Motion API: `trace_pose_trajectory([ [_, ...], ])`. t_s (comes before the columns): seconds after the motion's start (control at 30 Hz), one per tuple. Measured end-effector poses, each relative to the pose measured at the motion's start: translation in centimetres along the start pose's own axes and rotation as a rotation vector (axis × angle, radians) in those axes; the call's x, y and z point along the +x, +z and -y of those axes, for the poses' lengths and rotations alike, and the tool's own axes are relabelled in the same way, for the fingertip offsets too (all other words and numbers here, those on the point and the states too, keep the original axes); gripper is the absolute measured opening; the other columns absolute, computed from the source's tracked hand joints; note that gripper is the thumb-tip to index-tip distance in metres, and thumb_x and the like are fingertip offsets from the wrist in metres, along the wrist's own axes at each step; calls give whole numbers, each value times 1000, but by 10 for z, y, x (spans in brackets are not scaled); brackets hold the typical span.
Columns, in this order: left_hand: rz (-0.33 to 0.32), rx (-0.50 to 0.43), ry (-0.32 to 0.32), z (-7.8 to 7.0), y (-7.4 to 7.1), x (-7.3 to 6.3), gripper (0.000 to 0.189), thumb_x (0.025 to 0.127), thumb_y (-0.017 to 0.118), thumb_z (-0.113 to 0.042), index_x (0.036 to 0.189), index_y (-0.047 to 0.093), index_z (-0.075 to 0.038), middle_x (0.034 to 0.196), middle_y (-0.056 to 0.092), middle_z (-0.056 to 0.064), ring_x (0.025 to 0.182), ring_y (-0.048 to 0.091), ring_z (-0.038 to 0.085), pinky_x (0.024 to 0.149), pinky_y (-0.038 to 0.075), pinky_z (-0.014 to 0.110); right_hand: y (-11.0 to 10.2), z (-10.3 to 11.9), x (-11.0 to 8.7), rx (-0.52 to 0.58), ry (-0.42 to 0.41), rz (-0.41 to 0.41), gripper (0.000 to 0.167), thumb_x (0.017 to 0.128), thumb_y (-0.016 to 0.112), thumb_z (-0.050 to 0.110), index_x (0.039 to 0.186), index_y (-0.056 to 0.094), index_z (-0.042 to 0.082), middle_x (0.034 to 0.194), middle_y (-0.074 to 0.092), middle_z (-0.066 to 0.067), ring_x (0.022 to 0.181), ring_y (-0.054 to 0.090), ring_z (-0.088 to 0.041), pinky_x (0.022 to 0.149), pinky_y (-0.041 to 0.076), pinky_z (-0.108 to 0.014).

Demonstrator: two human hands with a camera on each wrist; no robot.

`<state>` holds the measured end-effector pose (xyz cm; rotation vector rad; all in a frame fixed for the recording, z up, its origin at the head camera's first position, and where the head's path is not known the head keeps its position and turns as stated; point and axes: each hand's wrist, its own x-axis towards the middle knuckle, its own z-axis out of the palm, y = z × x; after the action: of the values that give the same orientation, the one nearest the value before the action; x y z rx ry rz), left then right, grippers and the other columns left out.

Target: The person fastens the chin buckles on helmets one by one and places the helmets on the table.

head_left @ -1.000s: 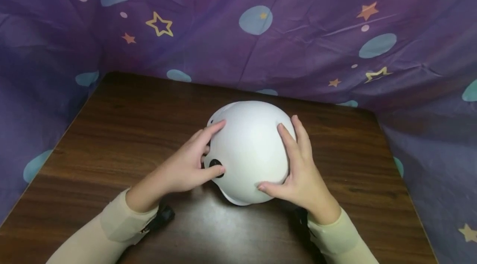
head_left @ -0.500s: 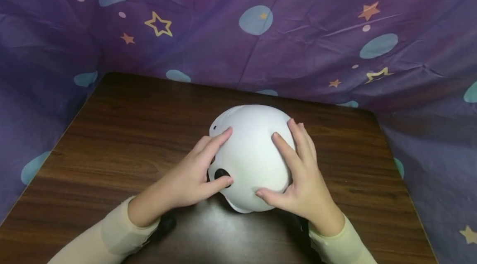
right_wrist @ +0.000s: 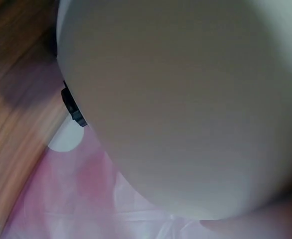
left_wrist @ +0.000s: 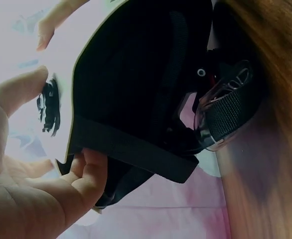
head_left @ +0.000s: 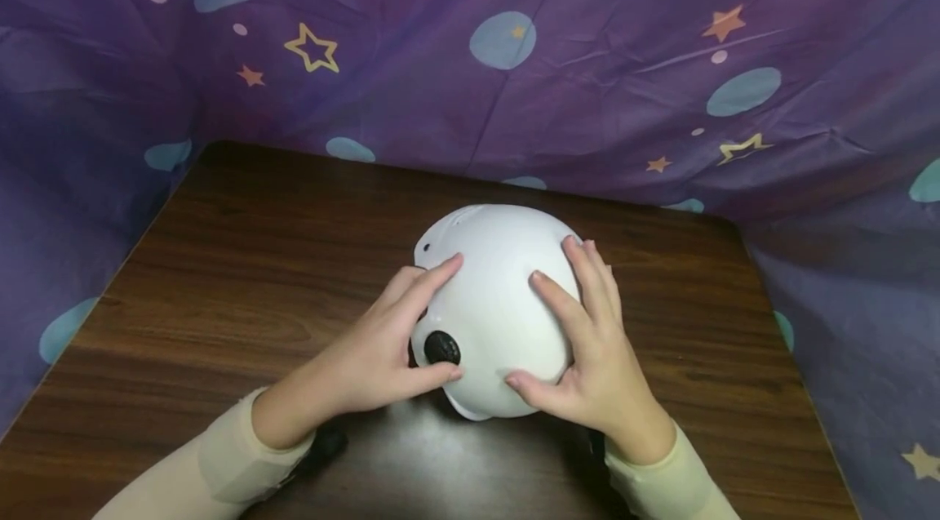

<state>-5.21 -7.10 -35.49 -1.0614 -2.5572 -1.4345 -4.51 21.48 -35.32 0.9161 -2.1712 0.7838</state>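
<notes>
A smooth white helmet (head_left: pixel 499 308) is held between both hands over the middle of the table. My left hand (head_left: pixel 370 344) grips its left rim, the thumb outside by a round black piece (head_left: pixel 442 348) and some fingers hooked inside the edge, as the left wrist view shows. My right hand (head_left: pixel 598 357) holds the opposite side with fingers and thumb spread around the shell. The left wrist view looks into the dark interior (left_wrist: pixel 131 59), where a black strap (left_wrist: pixel 136 152) hangs across the opening. Beside it is a black mesh piece in clear plastic (left_wrist: pixel 228 112).
The brown wood-grain table (head_left: pixel 272 259) spreads out around the helmet. Behind it and along both sides hangs a purple curtain (head_left: pixel 411 79) with stars and blue spots. Dark straps (head_left: pixel 323 446) show under the left sleeve.
Both hands have brought the helmet slightly closer to the person. My left thumb has slid off the round black piece to just below it. The last half second shows little movement.
</notes>
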Motion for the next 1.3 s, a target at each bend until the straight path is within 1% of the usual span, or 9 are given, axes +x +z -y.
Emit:
trace_pose_trajectory([
  [0.17,-37,7,47,1,3,0,116,80,95,-22,170,23,-11,148,44,19,135,48,28,113,46,53,3,-3,1,23,-20,-21,88,87,72,72,142,58,5,162,36,-32,147,31,-59,117,21,-76],
  [0.4,-102,11,114,2,13,3,115,80,93,-17,169,21,-4,151,42,21,138,46,31,116,43,51,3,-8,0,22,15,-39,93,84,73,75,142,56,4,162,35,-32,149,29,-57,118,22,-76],
  [0.47,-116,21,108,3,16,4,115,80,94,-18,168,22,-3,150,44,22,138,48,31,115,44,51,2,-10,-1,37,37,-37,95,83,75,75,142,56,4,162,36,-32,150,29,-56,119,21,-75],
  [0.67,-121,8,10,3,18,4,120,77,97,-19,170,22,-10,150,49,20,136,51,30,114,45,53,2,-14,-4,74,109,14,101,82,76,75,147,52,2,165,33,-30,153,26,-52,121,17,-73],
  [0.73,-125,-2,7,3,18,4,120,76,98,-19,170,23,-11,150,52,19,136,52,29,114,46,53,3,-14,-5,82,122,25,104,81,76,75,149,50,1,166,31,-29,154,24,-51,121,17,-72],
  [0.87,-156,-17,55,3,15,3,116,76,98,-18,169,28,-10,150,54,16,135,54,28,114,46,52,5,-14,-7,120,133,24,109,81,78,73,152,44,-2,169,25,-29,155,22,-51,122,16,-72],
  [1.03,-177,-47,119,2,13,5,109,79,96,-14,166,31,-6,158,49,15,142,50,28,118,42,48,7,-15,-9,138,138,20,115,81,79,72,156,36,-3,171,19,-29,155,21,-52,121,23,-68],
  [1.13,-169,-65,135,2,13,5,107,81,95,-13,166,31,-4,159,47,14,143,49,27,120,40,45,6,-15,-8,123,131,17,115,81,78,74,156,36,-4,171,19,-29,155,22,-51,121,26,-64],
  [1.3,-154,-72,161,2,14,5,106,82,94,-12,166,31,-2,157,47,16,140,51,27,118,43,45,4,-14,-7,107,110,16,112,81,78,74,154,42,-3,170,18,-31,156,21,-51,122,23,-64],
])
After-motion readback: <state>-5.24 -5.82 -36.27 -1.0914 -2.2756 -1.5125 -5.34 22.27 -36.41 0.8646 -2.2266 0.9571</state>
